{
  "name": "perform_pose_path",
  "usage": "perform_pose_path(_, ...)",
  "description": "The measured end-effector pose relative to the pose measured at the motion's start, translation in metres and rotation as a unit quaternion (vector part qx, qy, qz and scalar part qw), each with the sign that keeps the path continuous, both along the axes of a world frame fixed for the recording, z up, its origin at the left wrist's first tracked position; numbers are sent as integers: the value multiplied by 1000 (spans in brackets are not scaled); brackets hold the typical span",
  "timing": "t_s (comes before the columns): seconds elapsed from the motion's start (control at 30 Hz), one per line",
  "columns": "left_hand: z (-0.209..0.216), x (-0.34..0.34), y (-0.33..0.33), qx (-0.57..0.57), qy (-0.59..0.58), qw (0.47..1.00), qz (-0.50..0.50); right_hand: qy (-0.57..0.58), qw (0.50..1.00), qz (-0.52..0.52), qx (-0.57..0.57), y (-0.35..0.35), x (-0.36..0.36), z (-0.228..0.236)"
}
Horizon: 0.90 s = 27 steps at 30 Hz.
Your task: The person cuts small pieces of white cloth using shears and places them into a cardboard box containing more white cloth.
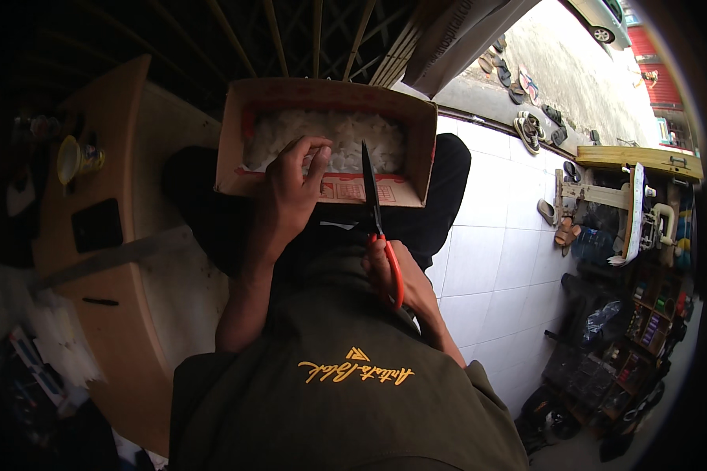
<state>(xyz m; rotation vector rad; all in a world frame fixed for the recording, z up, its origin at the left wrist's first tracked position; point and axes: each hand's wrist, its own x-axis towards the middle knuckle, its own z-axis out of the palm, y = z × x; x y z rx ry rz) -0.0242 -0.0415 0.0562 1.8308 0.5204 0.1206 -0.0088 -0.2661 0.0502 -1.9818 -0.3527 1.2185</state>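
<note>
At the left a wooden desk [114, 174] carries a yellow-and-white tub [79, 159], a flat black item [97, 225] and, nearer, a dark pen [100, 301]; they sit off to the side, which probably leaves the lap free.

Right of the desk, an open cardboard box [226, 153] stands across the person's thighs, between the knees, its open top facing up. The thighs seem to serve as a low table, putting the contents within easy reach of both hands. Inside, a layer of loose whitish pieces [381, 140] covers much of the bottom; the walls likely keep them from scattering.

The left hand [294, 184] reaches over the near left part of the box, fingers bent and thumb close to them, narrow rather than spread. Whether anything is pinched there I cannot tell.

To its right, the right hand [391, 271] is wrapped around the red handles of a pair of scissors [371, 188]. The dark blades look together and point far, their tip above the pieces; held so, they appear to stay clear of the left fingers.

Farther right lies the white tiled floor [479, 251], with shoes [530, 132] at its far edge, perhaps left by the doorway to keep the tiles clean.
</note>
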Motion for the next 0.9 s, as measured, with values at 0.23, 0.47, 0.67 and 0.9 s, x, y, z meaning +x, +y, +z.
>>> perform_pose_path(0.23,37,-45,-37,-92,84,978,-168,27,1000,-8,9,-1,0,-7)
perform_pose_path(0.47,18,-61,-68,-124,144,959,-211,72,996,-52,-18,6,4,-3)
perform_pose_path(0.67,16,-57,-64,-207,115,956,-171,176,960,-138,171,-10,-1,0)
perform_pose_path(0.9,1,-58,-73,-189,58,970,-138,111,968,-139,178,-23,-1,-17)
